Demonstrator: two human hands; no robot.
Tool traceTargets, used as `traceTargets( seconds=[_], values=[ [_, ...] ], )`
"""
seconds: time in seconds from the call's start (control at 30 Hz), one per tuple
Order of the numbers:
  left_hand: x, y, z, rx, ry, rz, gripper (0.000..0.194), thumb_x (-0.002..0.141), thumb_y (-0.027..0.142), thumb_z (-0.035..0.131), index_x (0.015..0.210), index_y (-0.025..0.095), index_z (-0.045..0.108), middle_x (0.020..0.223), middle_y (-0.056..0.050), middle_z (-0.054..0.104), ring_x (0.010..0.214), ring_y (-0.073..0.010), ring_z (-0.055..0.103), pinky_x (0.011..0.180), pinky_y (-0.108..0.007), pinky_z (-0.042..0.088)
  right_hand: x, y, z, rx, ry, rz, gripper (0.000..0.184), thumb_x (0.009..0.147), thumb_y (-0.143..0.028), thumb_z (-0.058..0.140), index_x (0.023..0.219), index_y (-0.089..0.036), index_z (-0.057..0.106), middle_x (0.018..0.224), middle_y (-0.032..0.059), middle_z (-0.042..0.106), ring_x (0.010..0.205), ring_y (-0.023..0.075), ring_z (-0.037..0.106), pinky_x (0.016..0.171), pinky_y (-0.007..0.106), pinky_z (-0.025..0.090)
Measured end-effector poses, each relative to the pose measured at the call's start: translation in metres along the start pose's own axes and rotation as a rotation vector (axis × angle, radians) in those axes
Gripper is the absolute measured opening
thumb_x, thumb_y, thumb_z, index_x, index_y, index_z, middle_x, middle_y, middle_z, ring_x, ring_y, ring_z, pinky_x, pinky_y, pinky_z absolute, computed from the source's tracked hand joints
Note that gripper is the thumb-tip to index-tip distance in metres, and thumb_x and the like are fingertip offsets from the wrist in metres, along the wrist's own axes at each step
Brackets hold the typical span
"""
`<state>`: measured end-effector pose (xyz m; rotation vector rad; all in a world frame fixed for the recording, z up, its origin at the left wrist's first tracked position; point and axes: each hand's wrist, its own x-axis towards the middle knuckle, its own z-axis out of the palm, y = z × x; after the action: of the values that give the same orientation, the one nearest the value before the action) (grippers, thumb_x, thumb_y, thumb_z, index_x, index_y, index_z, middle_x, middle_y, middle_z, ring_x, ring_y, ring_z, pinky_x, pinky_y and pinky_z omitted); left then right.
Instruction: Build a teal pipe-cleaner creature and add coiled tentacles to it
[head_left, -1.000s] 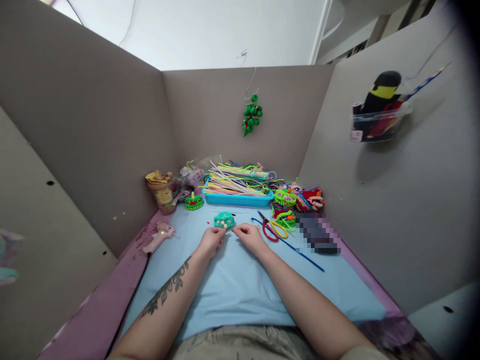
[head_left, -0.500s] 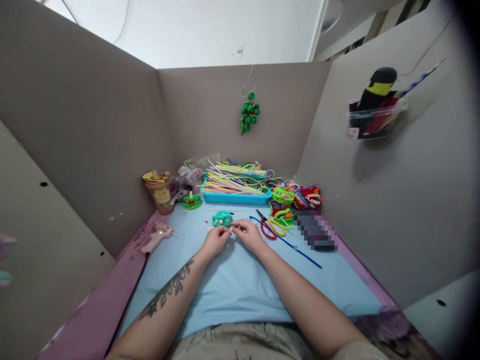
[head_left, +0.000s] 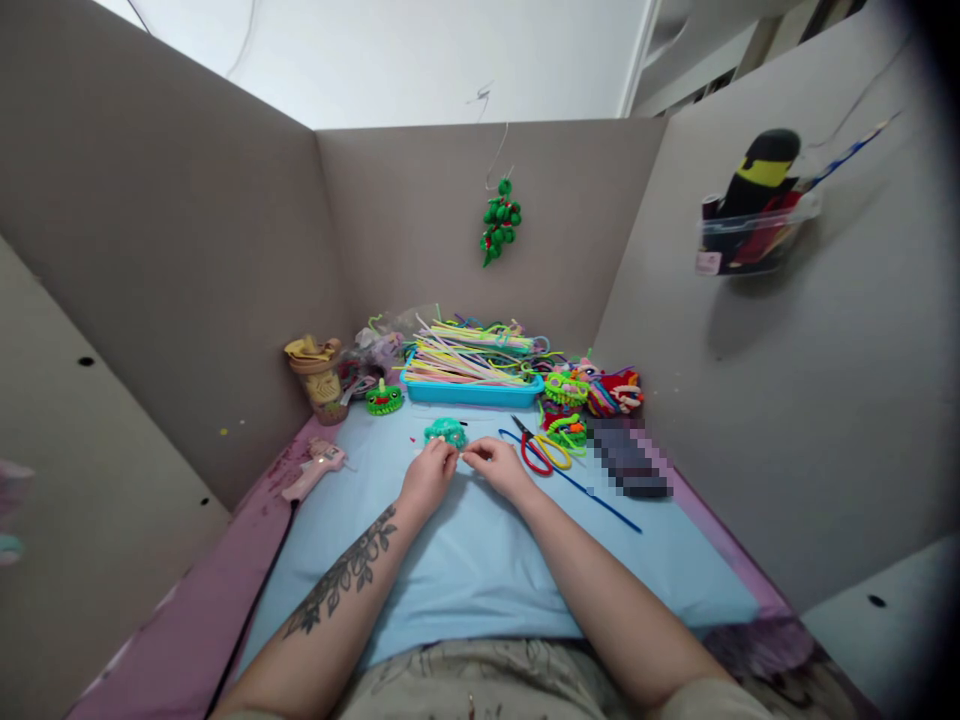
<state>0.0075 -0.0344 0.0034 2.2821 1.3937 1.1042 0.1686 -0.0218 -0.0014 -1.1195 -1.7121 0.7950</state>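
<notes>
A teal fuzzy pipe-cleaner figure [head_left: 445, 431] lies on the light blue cloth, just beyond my fingertips. My left hand [head_left: 430, 474] is pinched closed at its near edge and covers part of it; whatever sits between the fingers is too small to make out. Close beside it, my right hand [head_left: 496, 465] pinches thumb against forefinger, its tips almost meeting those of the left. What it holds is also too small to name. Right of my hands lie scissors [head_left: 537, 452] with one red and one yellow handle, and a dark blue pipe cleaner [head_left: 611, 508].
A blue tray [head_left: 472, 393] heaped with pipe cleaners stands at the back. A pink glue gun [head_left: 315, 472] with a black cord lies left, near a brown cup [head_left: 319, 380]. A green frog-like figure [head_left: 384, 399] sits by the tray. At right is a pixelated dark object [head_left: 630, 460].
My left hand has turned and moved up, now covering the figure's near edge. A small pale bit that showed between my fingertips half a second ago is hidden. The right hand stays close by.
</notes>
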Motion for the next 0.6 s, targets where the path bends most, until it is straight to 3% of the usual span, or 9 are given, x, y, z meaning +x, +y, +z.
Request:
traceTargets(
  seconds=[0.13,0.33,0.6],
  values=[
    [-0.0017,0.0043,-0.0023,0.022,0.009,0.003,0.015,0.086,0.021,0.044,0.08,0.019,0.058,0.084,-0.007,0.056,0.082,-0.0186,0.053,0.075,-0.029,0.041,0.0013,0.0044,0.0018,0.177,-0.062,0.105,0.02,0.071,-0.035,0.062,0.07,-0.015,0.064,0.064,0.0,0.062,0.059,0.0129,0.053,0.058,0.024,0.042],
    [-0.0012,0.0049,-0.0017,-0.07,0.04,-0.001,0.017,0.085,0.024,0.044,0.078,0.019,0.059,0.08,-0.006,0.056,0.08,-0.0179,0.053,0.076,-0.028,0.04,0.0006,0.0019,0.0044,0.275,-0.065,0.118,0.022,0.071,-0.038,0.061,0.069,-0.016,0.058,0.055,-0.004,0.052,0.049,0.0095,0.044,0.047,0.021,0.035],
    [0.0058,0.0029,0.0004,-0.556,0.001,-0.279,0.021,0.072,0.036,0.059,0.066,0.016,0.057,0.066,0.0,0.056,0.063,-0.013,0.049,0.062,-0.024,0.037,0.0006,0.001,0.0033,0.413,-0.094,0.16,0.022,0.07,-0.039,0.062,0.071,-0.018,0.056,0.052,-0.0072,0.044,0.041,0.0067,0.034,0.04,0.02,0.027]
  ],
)
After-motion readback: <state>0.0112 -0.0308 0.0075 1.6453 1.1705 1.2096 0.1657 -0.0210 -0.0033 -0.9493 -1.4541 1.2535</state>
